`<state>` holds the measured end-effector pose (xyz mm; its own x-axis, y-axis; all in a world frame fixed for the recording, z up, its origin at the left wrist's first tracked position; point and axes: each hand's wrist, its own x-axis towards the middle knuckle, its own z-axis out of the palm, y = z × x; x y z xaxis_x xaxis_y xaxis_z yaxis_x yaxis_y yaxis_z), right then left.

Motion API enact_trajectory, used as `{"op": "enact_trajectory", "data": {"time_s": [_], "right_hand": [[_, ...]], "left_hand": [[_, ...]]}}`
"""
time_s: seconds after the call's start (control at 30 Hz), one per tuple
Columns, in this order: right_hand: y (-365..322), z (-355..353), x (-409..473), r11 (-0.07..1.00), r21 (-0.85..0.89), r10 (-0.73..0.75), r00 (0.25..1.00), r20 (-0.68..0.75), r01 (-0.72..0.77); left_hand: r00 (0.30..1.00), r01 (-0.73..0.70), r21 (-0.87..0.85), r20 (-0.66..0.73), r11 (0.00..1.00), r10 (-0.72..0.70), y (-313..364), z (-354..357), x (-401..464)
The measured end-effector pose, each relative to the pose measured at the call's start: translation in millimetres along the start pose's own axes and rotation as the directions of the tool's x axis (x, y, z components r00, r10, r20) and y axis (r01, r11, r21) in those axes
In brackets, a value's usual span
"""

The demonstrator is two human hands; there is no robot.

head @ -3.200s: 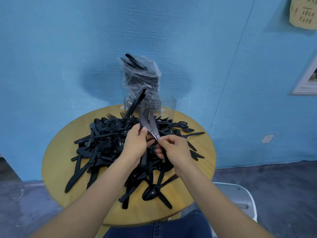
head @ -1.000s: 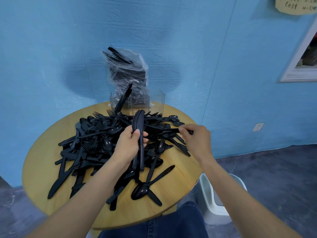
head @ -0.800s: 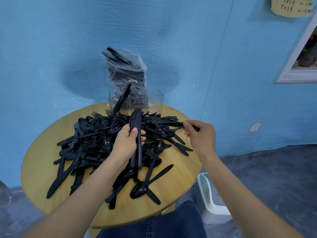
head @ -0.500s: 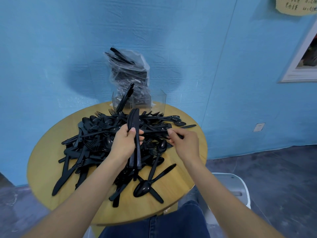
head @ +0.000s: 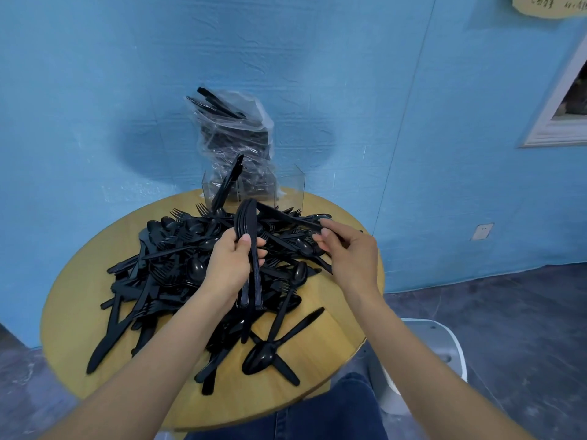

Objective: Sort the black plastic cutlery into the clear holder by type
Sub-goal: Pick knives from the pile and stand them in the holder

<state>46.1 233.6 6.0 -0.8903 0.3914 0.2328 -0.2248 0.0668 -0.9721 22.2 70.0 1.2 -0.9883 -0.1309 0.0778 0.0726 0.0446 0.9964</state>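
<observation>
Now left hand [head: 233,265] grips upright knife bundle [head: 249,249]; right hand [head: 347,252] pinches single knife [head: 286,215] above pile [head: 178,265].

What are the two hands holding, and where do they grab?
The left hand grips a bunch of knives around the middle. The right hand pinches one knife by its handle end.

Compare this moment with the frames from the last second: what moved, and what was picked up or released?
The right hand reached to the pile's far right, pinched a single knife and brought it in toward the knife bundle. The left hand kept its grip on that bundle. The pile, clear holder and bag stayed put.
</observation>
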Motion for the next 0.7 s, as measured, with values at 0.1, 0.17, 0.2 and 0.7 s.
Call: {"op": "enact_trajectory", "data": {"time_s": [0.1, 0.17, 0.2, 0.7], "right_hand": [[-3, 1, -3, 0.97, 0.228, 0.097, 0.994, -0.047, -0.084], [-5, 5, -8, 0.948, 0.28, 0.159, 0.987, -0.019, -0.148], [-5, 7, -11, 0.949, 0.263, 0.175, 0.984, 0.017, -0.173], [1, 17, -15, 0.969, -0.24, 0.156, 0.905, 0.397, -0.062]], "left_hand": [[1.0, 0.018, -0.024, -0.017, 1.0, -0.018, 1, 6, 3], [0.999, 0.034, -0.05, -0.03, 0.998, -0.035, 1, 10, 4], [0.998, 0.044, -0.067, -0.033, 0.997, -0.046, 2, 12, 5], [0.999, 0.048, -0.28, 0.017, 0.959, -0.045, 16, 38, 0]]}}
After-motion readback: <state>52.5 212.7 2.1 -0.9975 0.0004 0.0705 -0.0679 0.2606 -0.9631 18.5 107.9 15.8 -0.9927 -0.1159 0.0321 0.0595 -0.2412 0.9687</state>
